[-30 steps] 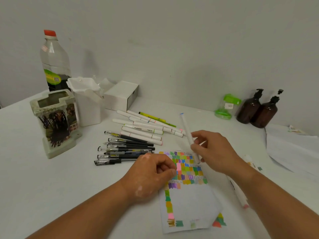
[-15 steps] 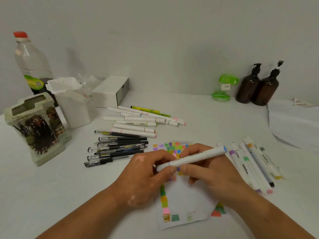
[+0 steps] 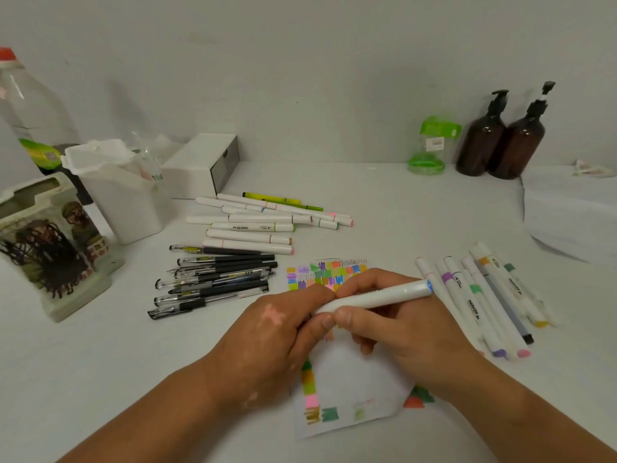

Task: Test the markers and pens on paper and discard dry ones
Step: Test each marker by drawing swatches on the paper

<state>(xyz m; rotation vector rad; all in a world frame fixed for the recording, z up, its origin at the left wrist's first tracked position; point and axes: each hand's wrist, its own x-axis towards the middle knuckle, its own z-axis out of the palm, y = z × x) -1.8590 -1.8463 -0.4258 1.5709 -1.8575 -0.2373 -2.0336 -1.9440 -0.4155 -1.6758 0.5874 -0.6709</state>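
A white marker with a blue end (image 3: 384, 295) lies nearly level between both hands, above the test paper (image 3: 350, 379) covered with coloured swatches. My right hand (image 3: 400, 332) grips its barrel. My left hand (image 3: 283, 329) pinches its left end. Left of the paper lie several black pens (image 3: 217, 279). Behind them rests a group of white markers (image 3: 263, 225). Another group of white markers (image 3: 484, 295) lies right of the paper.
On the left stand a decorated pen holder (image 3: 50, 248), a white bin (image 3: 117, 188), a white box (image 3: 203, 162) and a large plastic bottle (image 3: 30, 105). Two brown pump bottles (image 3: 500, 135) and a green container (image 3: 430, 145) stand at the back right. White sheets (image 3: 567, 208) lie far right.
One second ago my right hand held the marker upright alone. It has been laid nearly level and my left hand has come off the paper to pinch its left end. The view shifted right.
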